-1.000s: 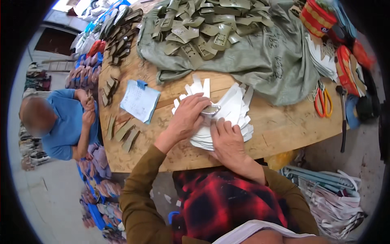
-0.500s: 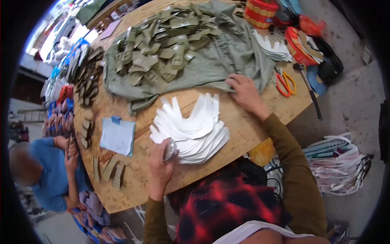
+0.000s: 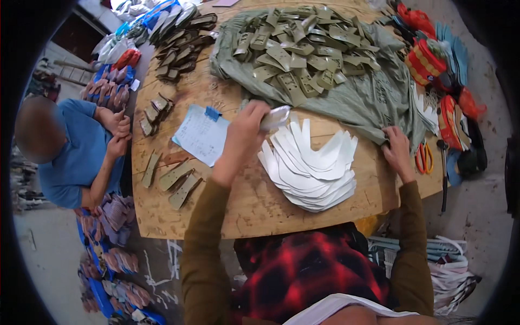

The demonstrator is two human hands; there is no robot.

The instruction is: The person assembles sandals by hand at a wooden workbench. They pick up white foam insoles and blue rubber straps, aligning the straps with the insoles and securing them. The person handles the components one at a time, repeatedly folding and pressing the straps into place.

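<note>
My left hand (image 3: 245,135) is closed around a small shiny, silvery object (image 3: 275,117) whose kind I cannot make out. It is raised at the upper left of a fanned stack of white curved cut pieces (image 3: 311,184), close to the near edge of a grey-green sack (image 3: 374,103). On the sack lies a heap of olive strap-like pieces (image 3: 309,57). At the sack's near right edge, my right hand (image 3: 398,150) has its fingers closed on the sack's hem.
Left of the stack lie a written paper sheet (image 3: 201,134) and several olive strips (image 3: 179,176). Dark bundled pieces (image 3: 181,51) line the far left. Orange-handled scissors (image 3: 424,158) and a hammer (image 3: 444,173) are at the right. A person in blue (image 3: 81,157) works at the left.
My left hand has moved up and away from the stack's left side with the shiny object, toward the sack. My right hand stays at the sack's edge. The view has shifted left.
</note>
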